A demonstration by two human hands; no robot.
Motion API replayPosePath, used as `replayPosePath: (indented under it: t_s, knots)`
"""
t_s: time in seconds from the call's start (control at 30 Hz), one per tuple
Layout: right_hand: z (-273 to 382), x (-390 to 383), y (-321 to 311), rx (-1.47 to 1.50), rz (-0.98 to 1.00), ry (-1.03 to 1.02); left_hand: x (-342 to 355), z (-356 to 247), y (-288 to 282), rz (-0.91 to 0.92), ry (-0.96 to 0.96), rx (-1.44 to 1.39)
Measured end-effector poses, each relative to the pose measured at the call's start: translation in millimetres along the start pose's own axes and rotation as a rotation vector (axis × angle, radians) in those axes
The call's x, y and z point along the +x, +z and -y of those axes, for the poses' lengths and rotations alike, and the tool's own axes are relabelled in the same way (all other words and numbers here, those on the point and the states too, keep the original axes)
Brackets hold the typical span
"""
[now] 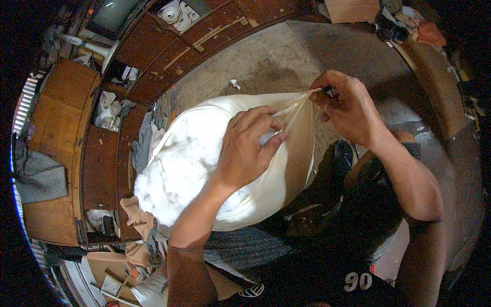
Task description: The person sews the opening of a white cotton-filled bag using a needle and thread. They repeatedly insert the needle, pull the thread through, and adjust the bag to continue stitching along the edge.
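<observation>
1 cream cloth cover [295, 166] sits in front of the person [317, 276], white stuffing [184, 169] bulging past its left edge; the right hand [348, 105] pinches the cover's drawn-out far right corner; the left hand [250, 140], fingers curved, lies over its mouth, whether gripping I cannot tell; 1 white scrap [234, 84] lies on the floor [255, 51] beyond the far edge.

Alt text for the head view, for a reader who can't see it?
A person's right hand pinches the edge of a cream fabric cover filled with fluffy white stuffing, while the left hand is at its opening; wooden cabinets stand beyond.
</observation>
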State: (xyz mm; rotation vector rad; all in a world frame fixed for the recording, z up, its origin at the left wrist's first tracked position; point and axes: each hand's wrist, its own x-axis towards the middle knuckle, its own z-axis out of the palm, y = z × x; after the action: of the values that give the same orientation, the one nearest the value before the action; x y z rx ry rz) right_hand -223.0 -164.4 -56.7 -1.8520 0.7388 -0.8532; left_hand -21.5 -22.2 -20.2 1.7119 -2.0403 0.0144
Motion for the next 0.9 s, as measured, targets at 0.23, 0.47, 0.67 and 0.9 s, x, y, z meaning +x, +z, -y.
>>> replayPosePath:
  t_s: [0.23, 0.47, 0.67, 0.9]
  knots:
    - [-1.7, -0.3, -0.7, -0.026, -0.008, 0.012, 1.1, 0.4, -3.7, 0.043, 0.01, -0.016]
    - [-3.5, -0.4, 0.0, -0.02, -0.038, -0.048, 3.0, -2.0, -2.5, -0.063, -0.324, -0.265]
    - [-4.4, -5.5, 1.6, -0.033, -0.042, -0.007, 5.3, 4.1, -7.5, -0.123, -0.058, 0.164]
    - [-4.4, -7.6, 2.8, -0.043, -0.049, -0.071, 5.2, 3.6, -7.8, -0.188, -0.075, 0.295]
